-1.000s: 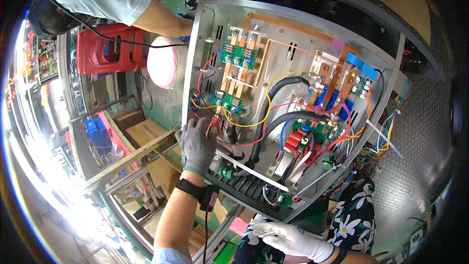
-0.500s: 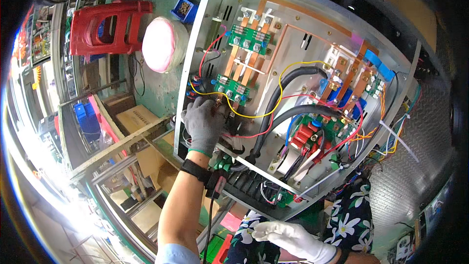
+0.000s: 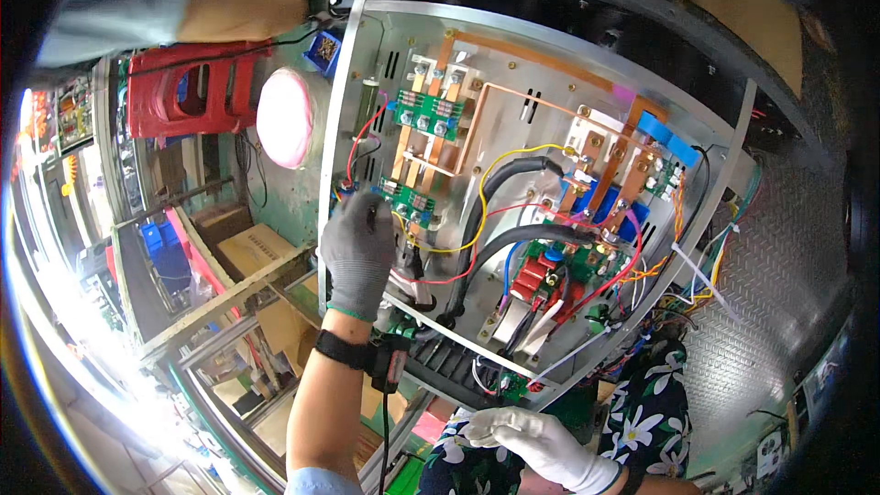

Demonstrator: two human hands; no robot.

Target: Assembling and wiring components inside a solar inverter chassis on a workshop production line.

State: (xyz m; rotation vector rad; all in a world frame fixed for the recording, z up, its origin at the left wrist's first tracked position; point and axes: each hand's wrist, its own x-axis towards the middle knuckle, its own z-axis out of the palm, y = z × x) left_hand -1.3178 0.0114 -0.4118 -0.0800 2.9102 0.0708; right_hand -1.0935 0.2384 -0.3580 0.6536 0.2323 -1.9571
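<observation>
My left hand point(image 3: 359, 252), in a grey glove, is inside an open metal cabinet point(image 3: 341, 142) near its left wall. Its fingers are curled, and whatever they may hold is hidden. Just beyond the fingers lies a green circuit board point(image 3: 410, 203) with copper bars crossing it. A yellow wire point(image 3: 484, 211) curves from beside that hand to the right-hand terminals. Below the cabinet's near edge, over flower-printed cloth, my right hand point(image 3: 541, 445) wears a white glove. Its fingers lie stretched out, with nothing seen in them.
Thick black cables point(image 3: 490, 261), a red component block point(image 3: 541, 280) and a second green board point(image 3: 426, 116) fill the cabinet. Another person's arm point(image 3: 243, 11) reaches to its far left corner. Outside stand a red plastic stool point(image 3: 151, 96), a round pink-topped seat point(image 3: 284, 119) and a blue bin point(image 3: 323, 53).
The view has shifted, so the cabinet sits further left and lower. My left hand has drawn leftward from the lower board's terminals. The other person's arm shows more fully.
</observation>
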